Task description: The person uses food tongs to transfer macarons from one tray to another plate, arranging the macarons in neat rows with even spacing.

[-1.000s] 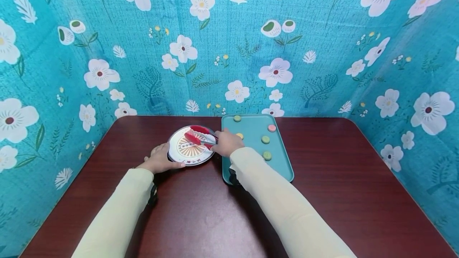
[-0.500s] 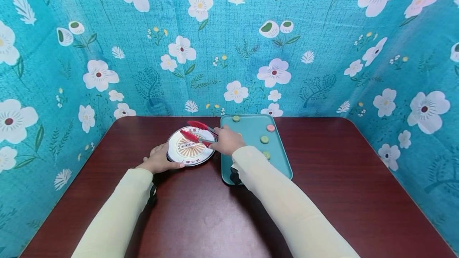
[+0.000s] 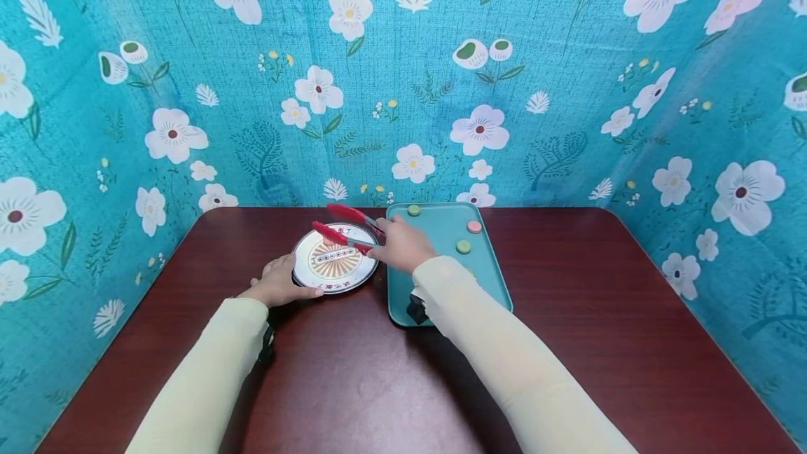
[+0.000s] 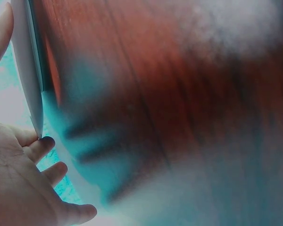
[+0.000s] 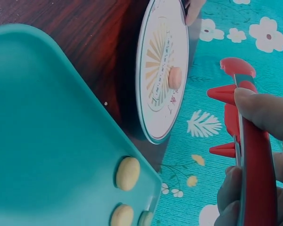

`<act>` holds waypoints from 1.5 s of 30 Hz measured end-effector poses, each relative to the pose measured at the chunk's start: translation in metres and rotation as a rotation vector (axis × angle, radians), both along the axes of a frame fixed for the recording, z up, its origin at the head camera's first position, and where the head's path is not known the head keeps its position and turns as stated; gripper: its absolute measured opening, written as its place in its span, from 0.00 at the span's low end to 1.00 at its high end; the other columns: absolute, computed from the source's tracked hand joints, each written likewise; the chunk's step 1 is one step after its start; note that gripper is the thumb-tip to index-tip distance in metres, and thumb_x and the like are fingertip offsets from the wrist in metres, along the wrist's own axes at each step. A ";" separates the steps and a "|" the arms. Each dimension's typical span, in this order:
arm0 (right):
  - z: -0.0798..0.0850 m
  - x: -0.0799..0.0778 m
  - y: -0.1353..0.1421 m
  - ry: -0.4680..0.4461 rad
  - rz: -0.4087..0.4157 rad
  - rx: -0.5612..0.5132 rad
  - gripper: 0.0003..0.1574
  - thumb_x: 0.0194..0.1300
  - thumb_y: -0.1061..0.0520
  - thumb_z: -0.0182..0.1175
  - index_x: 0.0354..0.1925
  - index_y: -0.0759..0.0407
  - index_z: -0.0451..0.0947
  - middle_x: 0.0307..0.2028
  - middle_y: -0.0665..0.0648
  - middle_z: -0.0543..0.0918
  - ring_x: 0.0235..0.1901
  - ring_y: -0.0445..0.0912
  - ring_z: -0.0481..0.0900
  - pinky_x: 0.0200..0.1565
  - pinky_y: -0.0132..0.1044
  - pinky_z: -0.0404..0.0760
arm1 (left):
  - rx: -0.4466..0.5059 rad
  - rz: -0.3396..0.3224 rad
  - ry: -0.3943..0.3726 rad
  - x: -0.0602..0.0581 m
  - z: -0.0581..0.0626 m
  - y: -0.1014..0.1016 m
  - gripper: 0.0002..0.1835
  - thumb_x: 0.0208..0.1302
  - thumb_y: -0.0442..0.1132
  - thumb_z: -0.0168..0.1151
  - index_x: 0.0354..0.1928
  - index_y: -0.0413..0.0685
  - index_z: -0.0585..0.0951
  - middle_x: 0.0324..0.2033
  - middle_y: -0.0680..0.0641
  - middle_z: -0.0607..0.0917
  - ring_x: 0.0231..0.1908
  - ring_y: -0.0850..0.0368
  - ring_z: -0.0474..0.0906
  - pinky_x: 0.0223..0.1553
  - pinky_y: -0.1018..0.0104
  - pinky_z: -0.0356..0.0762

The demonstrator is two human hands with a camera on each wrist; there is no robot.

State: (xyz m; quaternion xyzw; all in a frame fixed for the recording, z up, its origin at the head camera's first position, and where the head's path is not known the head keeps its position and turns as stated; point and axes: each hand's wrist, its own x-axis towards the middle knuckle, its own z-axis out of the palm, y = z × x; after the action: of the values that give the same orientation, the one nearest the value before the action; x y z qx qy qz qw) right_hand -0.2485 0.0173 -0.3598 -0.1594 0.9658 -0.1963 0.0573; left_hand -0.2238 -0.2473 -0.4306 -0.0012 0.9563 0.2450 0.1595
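Note:
My right hand (image 3: 406,247) grips a pair of red-tipped tongs (image 5: 257,174), thumb on one side and fingers on the other. The tongs' arms stand apart above the plate's far side, with nothing between them. On the white patterned plate (image 3: 334,265) lies one pink macaron (image 5: 175,77), partly behind a tong tip in the head view. My left hand (image 3: 277,284) rests at the plate's left rim, fingers spread and thumb along the near edge. In the left wrist view the left hand's fingers (image 4: 33,155) look mostly straight, with the plate's edge beside them.
A teal tray (image 3: 403,300) stands right of the plate, under my right forearm. It bears green macarons (image 3: 463,246), a pink one (image 3: 474,226) and yellow-looking ones (image 5: 128,173). The dark red table (image 3: 586,314) meets a flowered blue cloth (image 3: 378,118) behind.
The tongs have lifted off the plate and their tips have shifted slightly up and left in the head view. The pink macaron now lies on the plate. My left hand has stayed at the rim.

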 end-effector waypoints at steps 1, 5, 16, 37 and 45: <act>0.001 0.001 0.000 0.002 0.000 -0.006 0.47 0.59 0.40 0.67 0.71 0.53 0.63 0.55 0.57 0.71 0.44 0.48 0.77 0.44 0.43 0.81 | -0.001 -0.002 0.001 0.000 0.000 0.000 0.66 0.46 0.67 0.70 0.74 0.37 0.45 0.70 0.30 0.53 0.68 0.30 0.44 0.59 0.22 0.43; 0.007 0.004 0.002 0.014 -0.005 -0.006 0.48 0.59 0.40 0.67 0.71 0.52 0.62 0.60 0.58 0.70 0.48 0.50 0.77 0.49 0.45 0.80 | -0.008 -0.005 -0.001 0.001 -0.001 -0.001 0.66 0.46 0.67 0.69 0.74 0.36 0.44 0.70 0.30 0.53 0.68 0.30 0.43 0.59 0.22 0.42; 0.019 0.011 0.014 0.026 -0.029 -0.052 0.52 0.56 0.40 0.69 0.72 0.51 0.60 0.65 0.59 0.67 0.52 0.52 0.77 0.47 0.47 0.82 | -0.008 0.005 -0.003 0.003 0.003 0.001 0.65 0.46 0.66 0.70 0.74 0.37 0.45 0.70 0.30 0.54 0.68 0.30 0.44 0.60 0.23 0.43; 0.024 0.026 0.049 0.099 0.004 -0.039 0.53 0.52 0.38 0.71 0.71 0.48 0.62 0.66 0.58 0.65 0.44 0.49 0.80 0.39 0.46 0.83 | -0.010 0.003 0.004 0.003 0.001 0.002 0.66 0.46 0.67 0.70 0.74 0.36 0.45 0.70 0.30 0.53 0.68 0.31 0.44 0.60 0.24 0.45; 0.017 0.031 0.063 0.142 0.021 -0.035 0.53 0.51 0.38 0.72 0.70 0.52 0.64 0.53 0.56 0.72 0.31 0.44 0.77 0.32 0.38 0.81 | -0.013 0.007 0.003 0.000 -0.001 0.001 0.66 0.45 0.68 0.69 0.74 0.38 0.44 0.71 0.31 0.52 0.68 0.31 0.43 0.60 0.24 0.45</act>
State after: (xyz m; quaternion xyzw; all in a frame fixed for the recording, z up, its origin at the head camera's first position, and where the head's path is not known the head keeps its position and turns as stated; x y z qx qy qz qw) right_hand -0.2174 0.0804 -0.3431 -0.1842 0.9621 -0.2007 -0.0119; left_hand -0.2234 -0.2466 -0.4313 -0.0051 0.9581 0.2393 0.1570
